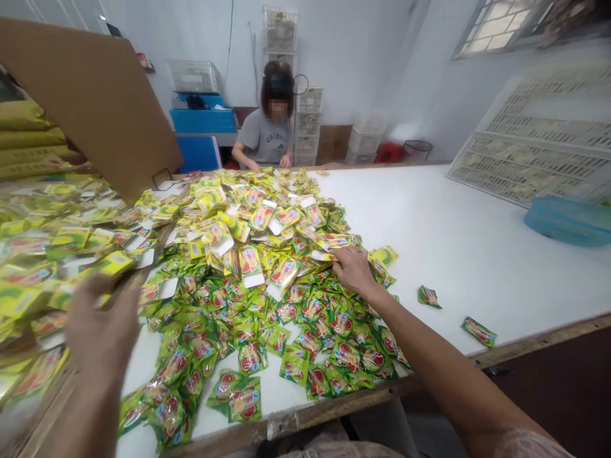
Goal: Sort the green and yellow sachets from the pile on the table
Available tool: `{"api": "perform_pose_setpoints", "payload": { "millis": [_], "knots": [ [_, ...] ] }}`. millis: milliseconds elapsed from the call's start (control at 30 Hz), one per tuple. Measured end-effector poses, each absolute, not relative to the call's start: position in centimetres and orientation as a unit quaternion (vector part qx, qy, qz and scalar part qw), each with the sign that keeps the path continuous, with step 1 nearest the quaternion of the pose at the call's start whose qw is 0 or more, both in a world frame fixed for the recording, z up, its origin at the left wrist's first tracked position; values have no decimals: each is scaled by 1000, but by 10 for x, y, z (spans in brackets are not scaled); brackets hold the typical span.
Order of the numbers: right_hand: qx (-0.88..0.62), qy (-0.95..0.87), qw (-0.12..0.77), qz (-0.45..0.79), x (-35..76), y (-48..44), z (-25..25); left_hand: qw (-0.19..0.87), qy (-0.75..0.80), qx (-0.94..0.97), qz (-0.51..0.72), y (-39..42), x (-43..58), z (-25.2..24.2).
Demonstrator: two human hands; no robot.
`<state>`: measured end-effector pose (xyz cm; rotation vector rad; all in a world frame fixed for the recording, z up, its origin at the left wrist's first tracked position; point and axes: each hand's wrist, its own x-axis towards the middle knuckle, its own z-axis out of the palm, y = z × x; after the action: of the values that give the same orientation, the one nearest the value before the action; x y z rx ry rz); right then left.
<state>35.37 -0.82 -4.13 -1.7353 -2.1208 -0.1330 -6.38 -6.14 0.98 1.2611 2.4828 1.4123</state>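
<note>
My right hand (354, 271) reaches into the right side of a heap, its fingers closed at the edge of a small yellow box (323, 256) with a white flap. Below and around it lie many shiny green sachets (312, 308) with a red fruit print. Small yellow cartons (262, 216), several with white flaps sticking out, are piled on top of the sachets. On the left, my left hand (101, 324) is blurred by motion, its thumb and fingers apart, with nothing visible in them. It hovers by the left pile of yellow cartons (71, 238).
The white table (468, 248) has a wooden edge; two loose sachets (478, 331) lie to the right. A blue basin (568, 219) and a white crate (539, 133) stand at far right. A brown cardboard sheet (90, 95) leans left. Another person (270, 137) sits across the table.
</note>
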Motion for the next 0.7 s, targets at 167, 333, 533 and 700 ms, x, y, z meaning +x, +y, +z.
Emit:
{"api": "perform_pose_setpoints", "payload": {
  "millis": [167, 333, 533, 700],
  "knots": [
    [-570, -772, 281, -1, 297, -50, -39, 451, 628, 450, 447, -93, 65, -33],
    [-478, -825, 279, 110, 242, -103, -51, 604, 546, 337, 472, -100, 116, -75],
    [-601, -715, 332, 132, 273, -76, -53, 665, 490, 247, 507, -99, 97, -78],
    [-699, -681, 200, 83, 289, -39, -69, 666, 494, 311, 464, -106, 89, -80]
  ]
}}
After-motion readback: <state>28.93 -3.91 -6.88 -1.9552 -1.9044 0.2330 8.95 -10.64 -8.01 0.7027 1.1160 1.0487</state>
